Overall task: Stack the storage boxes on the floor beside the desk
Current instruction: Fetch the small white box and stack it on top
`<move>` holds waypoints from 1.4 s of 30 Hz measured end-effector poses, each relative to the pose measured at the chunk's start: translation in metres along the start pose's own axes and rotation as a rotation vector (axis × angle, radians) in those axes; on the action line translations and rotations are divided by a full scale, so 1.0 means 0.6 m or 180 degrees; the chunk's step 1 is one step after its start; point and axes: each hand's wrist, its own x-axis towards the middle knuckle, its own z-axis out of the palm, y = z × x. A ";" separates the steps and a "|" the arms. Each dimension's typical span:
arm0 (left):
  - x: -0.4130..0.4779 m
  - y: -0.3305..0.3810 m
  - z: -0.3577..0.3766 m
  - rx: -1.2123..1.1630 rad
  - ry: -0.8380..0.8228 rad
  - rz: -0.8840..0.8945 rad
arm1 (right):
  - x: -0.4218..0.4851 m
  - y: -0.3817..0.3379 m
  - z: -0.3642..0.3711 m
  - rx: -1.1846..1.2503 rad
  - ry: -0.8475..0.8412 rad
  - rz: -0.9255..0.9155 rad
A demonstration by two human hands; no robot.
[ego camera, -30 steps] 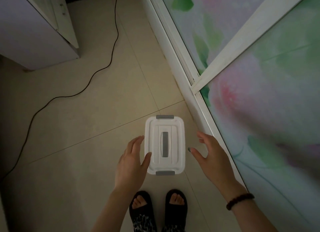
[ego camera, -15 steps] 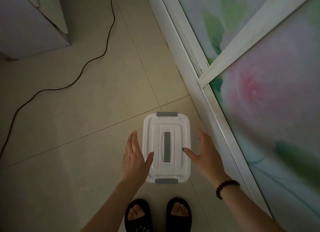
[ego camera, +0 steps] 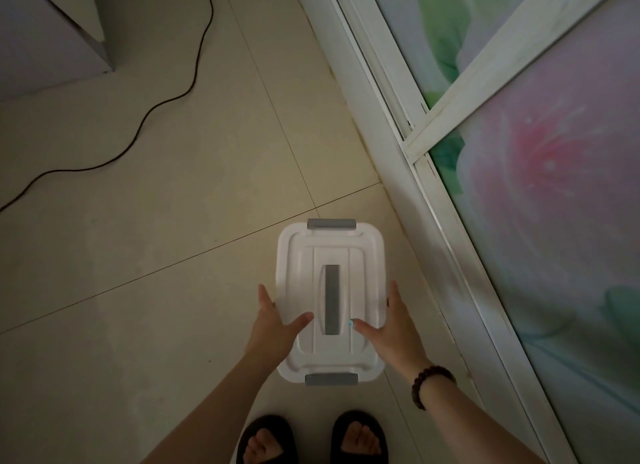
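A white storage box (ego camera: 360, 252) with a grey lid handle and grey end clips is low over the tiled floor, just in front of my feet. My left hand (ego camera: 273, 328) clasps its left side with the thumb on the lid. My right hand (ego camera: 394, 328), with a bead bracelet on the wrist, clasps the right side, its thumb also on the lid. I cannot tell whether the box rests on the floor. Only this one box is in view.
A white sliding-door frame (ego camera: 415, 172) with flower-patterned panels runs close along the box's right side. A pale cabinet corner (ego camera: 45, 41) stands at the upper left. A black cable (ego camera: 152, 113) snakes across the tiles. My black slippers (ego camera: 266, 439) are at the bottom edge.
Both hands, apart from the box a second ago, have closed in onto its two sides with thumbs on the lid. The view has shifted lower and nearer the box.
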 end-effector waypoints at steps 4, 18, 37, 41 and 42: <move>-0.003 -0.001 -0.006 0.0564 0.0223 0.0071 | -0.001 -0.006 0.001 -0.0371 0.0192 -0.0008; -0.171 0.141 -0.110 0.0578 0.0881 0.0884 | -0.150 -0.169 -0.120 -0.0124 0.0551 -0.0362; -0.662 0.410 -0.331 0.0383 0.1000 0.1316 | -0.588 -0.479 -0.383 0.0211 0.0768 -0.0747; -0.751 0.441 -0.361 0.0418 0.1073 0.1449 | -0.671 -0.510 -0.417 0.0316 0.0887 -0.0876; -0.764 0.449 -0.367 0.0397 0.1090 0.1481 | -0.682 -0.518 -0.424 0.0344 0.0887 -0.0880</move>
